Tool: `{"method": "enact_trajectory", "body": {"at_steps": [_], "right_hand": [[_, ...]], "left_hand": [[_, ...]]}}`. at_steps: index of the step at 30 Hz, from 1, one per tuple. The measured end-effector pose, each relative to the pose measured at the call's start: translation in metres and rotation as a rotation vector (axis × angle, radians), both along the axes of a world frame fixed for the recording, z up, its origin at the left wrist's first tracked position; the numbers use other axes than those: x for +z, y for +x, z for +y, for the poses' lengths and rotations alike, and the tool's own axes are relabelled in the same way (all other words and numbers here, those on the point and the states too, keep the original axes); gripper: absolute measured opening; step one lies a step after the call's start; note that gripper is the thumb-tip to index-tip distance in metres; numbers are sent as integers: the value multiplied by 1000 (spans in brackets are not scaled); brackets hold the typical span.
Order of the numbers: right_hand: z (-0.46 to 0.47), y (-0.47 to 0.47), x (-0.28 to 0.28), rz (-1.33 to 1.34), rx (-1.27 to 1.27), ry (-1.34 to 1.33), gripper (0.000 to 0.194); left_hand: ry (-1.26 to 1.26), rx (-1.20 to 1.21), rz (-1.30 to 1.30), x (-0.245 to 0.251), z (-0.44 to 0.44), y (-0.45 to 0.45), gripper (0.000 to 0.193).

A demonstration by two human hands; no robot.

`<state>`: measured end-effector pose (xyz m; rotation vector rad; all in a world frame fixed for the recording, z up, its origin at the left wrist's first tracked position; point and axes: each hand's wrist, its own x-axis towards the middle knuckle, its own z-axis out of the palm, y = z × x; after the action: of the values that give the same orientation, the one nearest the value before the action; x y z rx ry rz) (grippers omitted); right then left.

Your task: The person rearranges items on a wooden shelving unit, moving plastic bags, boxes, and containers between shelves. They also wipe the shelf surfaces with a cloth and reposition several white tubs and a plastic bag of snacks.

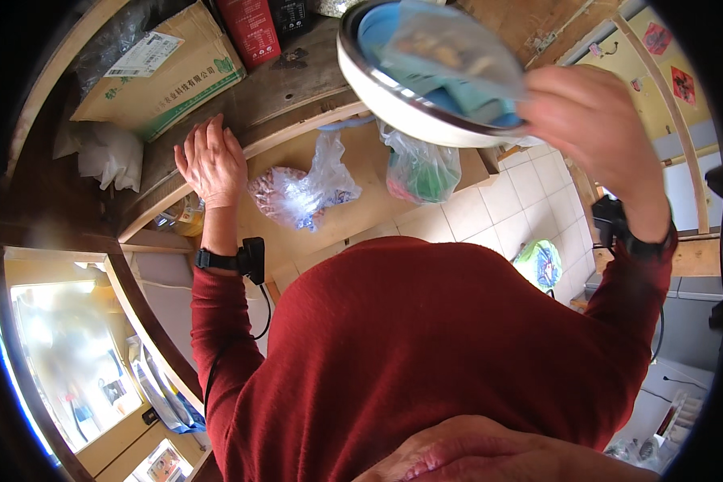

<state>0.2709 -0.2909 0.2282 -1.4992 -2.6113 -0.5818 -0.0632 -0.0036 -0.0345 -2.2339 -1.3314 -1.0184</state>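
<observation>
My right hand [578,114], blurred by motion, is at the rim of a white bowl-like vessel [397,114] with a dark rim. Its fingers pinch the edge of a clear plastic bag [458,48] with brownish pieces in it; whether they also grip the rim I cannot tell. Blue and teal packaging [482,96] lies inside the vessel. My left hand [212,158] rests with spread fingers on the front edge of a wooden shelf [277,114], holding nothing. Below the shelf are a clear bag of reddish-brown nuts or beans [283,193] and a bag with green and red contents [422,172].
A cardboard box [162,78] and a red box [252,30] stand on the shelf. A white plastic bag [111,156] lies at its left end. A wooden-framed glass pane [66,355] is at lower left. A green-and-white bag [538,265] sits on the tiled floor [488,205].
</observation>
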Motion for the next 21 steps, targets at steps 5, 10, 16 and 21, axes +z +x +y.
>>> {"method": "enact_trajectory", "body": {"at_steps": [5, 10, 16, 21], "right_hand": [[78, -1, -66, 80, 141, -3, 22], [151, 13, -116, 79, 65, 14, 21], [191, 18, -136, 121, 52, 39, 17], [175, 5, -102, 184, 23, -56, 31]], "left_hand": [[10, -9, 1, 1, -1, 0, 30], [34, -30, 0, 4, -2, -1, 30], [62, -74, -33, 5, -5, -2, 32], [66, -79, -48, 9, -9, 0, 32]]}}
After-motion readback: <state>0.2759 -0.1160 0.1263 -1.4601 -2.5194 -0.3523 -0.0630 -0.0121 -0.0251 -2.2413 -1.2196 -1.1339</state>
